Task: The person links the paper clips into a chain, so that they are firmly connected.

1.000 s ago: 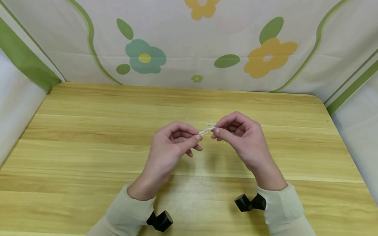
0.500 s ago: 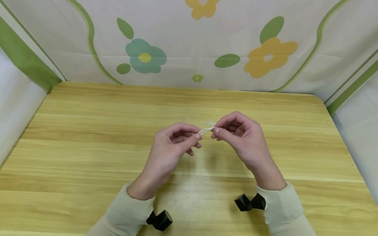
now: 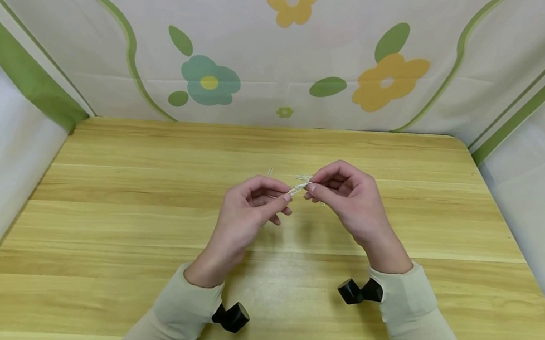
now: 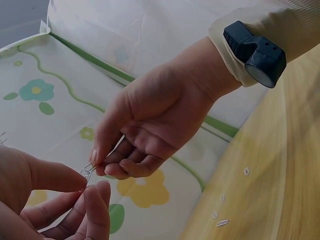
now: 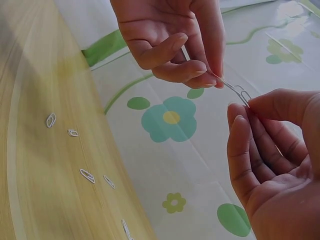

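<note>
Left hand [image 3: 244,206]: left of centre, head view; thumb and forefinger pinch held paper clips [image 3: 299,187]; slack grip could drop them.
Loose paper clip [image 3: 270,172]: upper middle, on table [image 3: 100,262]; a stray knuckle could shift it.
Held paper clips: mid-frame between hands, apparently hooked; hard pulling could bend them.
Right hand [image 3: 352,199]: right of centre; fingertips pinch opposite end; twisting could slip it.

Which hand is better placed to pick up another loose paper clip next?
Likely the right hand: in the head view, most loose clips in sight lie nearer it than the left hand. Both are pinching the held clips, though.
</note>
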A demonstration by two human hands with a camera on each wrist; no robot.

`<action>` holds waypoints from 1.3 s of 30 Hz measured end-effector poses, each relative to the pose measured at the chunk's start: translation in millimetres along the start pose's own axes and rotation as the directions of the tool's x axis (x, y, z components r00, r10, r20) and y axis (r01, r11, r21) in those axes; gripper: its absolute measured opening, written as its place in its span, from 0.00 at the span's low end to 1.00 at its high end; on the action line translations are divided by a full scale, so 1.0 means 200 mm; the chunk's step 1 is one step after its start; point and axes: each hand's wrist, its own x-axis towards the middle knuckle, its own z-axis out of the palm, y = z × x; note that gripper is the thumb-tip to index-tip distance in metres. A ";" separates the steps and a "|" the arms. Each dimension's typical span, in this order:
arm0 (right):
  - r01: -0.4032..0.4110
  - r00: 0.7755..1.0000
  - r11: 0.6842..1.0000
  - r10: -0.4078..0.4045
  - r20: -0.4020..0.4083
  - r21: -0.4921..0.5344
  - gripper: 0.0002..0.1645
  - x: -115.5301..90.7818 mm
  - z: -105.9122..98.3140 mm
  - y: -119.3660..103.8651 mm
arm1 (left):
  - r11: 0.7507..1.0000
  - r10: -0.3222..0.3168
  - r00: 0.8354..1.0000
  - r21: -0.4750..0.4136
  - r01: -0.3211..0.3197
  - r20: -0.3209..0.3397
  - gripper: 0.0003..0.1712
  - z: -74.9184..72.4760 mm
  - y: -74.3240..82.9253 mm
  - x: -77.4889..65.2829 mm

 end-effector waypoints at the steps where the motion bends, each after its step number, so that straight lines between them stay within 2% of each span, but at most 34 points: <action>1: -0.001 1.000 1.000 0.001 0.000 0.001 0.10 0.00 0.00 0.00 | 1.000 -0.001 1.000 0.001 0.001 0.004 0.07 0.00 0.00 0.00; 10: -0.002 1.000 1.000 0.002 0.001 -0.011 0.09 0.00 0.00 0.00 | 1.000 -0.005 1.000 0.001 0.005 0.018 0.08 0.00 0.00 -0.01; 25: 0.010 1.000 1.000 -0.010 0.002 -0.026 0.08 0.00 0.00 0.00 | 0.999 0.045 0.999 -0.006 -0.045 -0.018 0.06 -0.01 0.00 0.00; 39: 0.009 1.000 1.000 -0.009 -0.001 -0.020 0.10 0.00 0.00 0.00 | 1.000 0.021 1.000 -0.018 -0.021 -0.018 0.06 -0.01 0.01 0.00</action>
